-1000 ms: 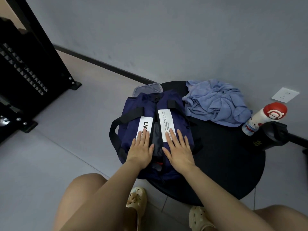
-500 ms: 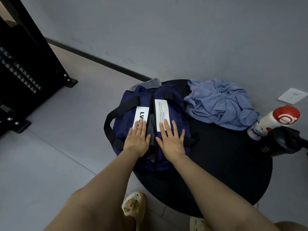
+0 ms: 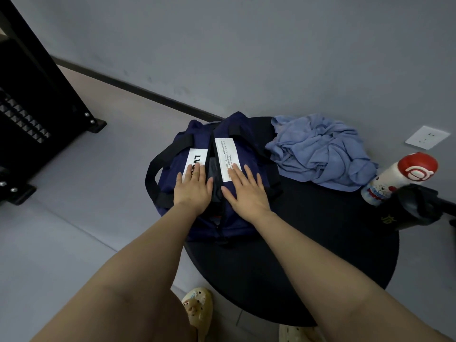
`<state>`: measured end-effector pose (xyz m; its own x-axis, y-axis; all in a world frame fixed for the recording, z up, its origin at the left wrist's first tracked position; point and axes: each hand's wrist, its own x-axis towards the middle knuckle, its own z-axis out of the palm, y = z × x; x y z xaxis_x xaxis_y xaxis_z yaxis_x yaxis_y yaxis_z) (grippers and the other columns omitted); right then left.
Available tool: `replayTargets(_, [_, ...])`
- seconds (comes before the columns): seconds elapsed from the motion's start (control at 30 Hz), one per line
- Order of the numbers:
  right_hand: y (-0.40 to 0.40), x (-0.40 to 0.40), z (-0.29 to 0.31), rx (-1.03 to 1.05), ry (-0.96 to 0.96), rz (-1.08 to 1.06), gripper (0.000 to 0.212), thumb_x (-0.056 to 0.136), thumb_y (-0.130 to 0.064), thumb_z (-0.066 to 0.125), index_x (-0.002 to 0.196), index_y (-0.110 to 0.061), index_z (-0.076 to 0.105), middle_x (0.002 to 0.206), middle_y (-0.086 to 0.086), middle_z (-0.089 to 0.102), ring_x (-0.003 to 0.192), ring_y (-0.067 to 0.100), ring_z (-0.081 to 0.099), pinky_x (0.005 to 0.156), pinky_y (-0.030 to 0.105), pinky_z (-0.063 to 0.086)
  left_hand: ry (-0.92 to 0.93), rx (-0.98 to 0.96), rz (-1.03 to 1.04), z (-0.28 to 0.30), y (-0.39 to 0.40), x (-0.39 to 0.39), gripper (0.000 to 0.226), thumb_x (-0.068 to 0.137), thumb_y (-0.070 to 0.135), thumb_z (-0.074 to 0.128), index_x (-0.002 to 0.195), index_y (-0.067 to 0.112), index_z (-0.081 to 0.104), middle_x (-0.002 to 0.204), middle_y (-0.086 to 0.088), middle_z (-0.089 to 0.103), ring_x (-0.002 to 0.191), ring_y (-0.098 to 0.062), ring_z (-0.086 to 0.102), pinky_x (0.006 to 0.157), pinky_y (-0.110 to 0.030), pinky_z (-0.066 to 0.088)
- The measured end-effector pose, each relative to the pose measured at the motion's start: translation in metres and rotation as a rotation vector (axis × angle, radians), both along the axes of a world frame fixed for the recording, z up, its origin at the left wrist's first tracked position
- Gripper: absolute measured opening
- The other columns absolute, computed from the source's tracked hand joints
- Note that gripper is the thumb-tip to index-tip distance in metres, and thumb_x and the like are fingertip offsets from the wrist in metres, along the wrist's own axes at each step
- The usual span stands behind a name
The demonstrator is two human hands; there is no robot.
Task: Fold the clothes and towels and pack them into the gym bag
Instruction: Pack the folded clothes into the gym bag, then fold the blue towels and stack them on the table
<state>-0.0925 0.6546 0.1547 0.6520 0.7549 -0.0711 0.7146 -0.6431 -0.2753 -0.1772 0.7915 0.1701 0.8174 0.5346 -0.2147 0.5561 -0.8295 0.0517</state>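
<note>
A navy gym bag [image 3: 244,134] with black straps and two white labels lies on the left part of a round black table [image 3: 308,255]. My left hand [image 3: 193,188] rests flat on the bag's left half, fingers straight, over the lower end of one label. On the right half my right hand [image 3: 244,192] lies flat too, fingers spread. Between the hands runs the bag's zip opening, slightly parted. A crumpled blue cloth [image 3: 320,154] sits on the table to the right of the bag, not touching either hand.
A white bottle with a red cap [image 3: 399,178] and a black cup [image 3: 414,208] stand at the table's right edge. A wall socket [image 3: 427,137] is behind them. A black rack [image 3: 32,114] stands at the left. My feet in pale clogs [image 3: 197,309] are below the table.
Both hands stay flat on the bag. The grey fabric that showed at the bag's far end is now out of sight. The view has shifted slightly.
</note>
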Motion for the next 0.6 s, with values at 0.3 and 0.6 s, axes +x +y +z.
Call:
replayTargets(0.3, [-0.065,0.041,0.033,0.096,0.001,-0.206,0.057,0.101,-0.048,0.023,0.151,-0.022,0.020,0.159,-0.003,0.016,0.147,0.017,0.008,0.120,0.038,0.004,-0.108,0.067,-0.209,0.040,-0.037,0.041,0.054,0.103,0.034,0.012,0.151,0.015,-0.002,0.160,-0.005,-0.004,0.147,-0.019,-0.005,0.118,-0.037,0.000])
replayTargets(0.6, [-0.119,0.114,0.033,-0.010,-0.075,-0.281,0.063,0.097,-0.051,0.036,0.149,-0.017,0.027,0.155,0.001,0.029,0.145,0.019,0.019,0.118,0.038,0.010,0.000,0.061,-0.428,0.042,-0.079,0.129,0.053,0.104,0.031,0.019,0.152,0.017,0.002,0.160,-0.005,-0.004,0.147,-0.020,-0.002,0.117,-0.037,0.002])
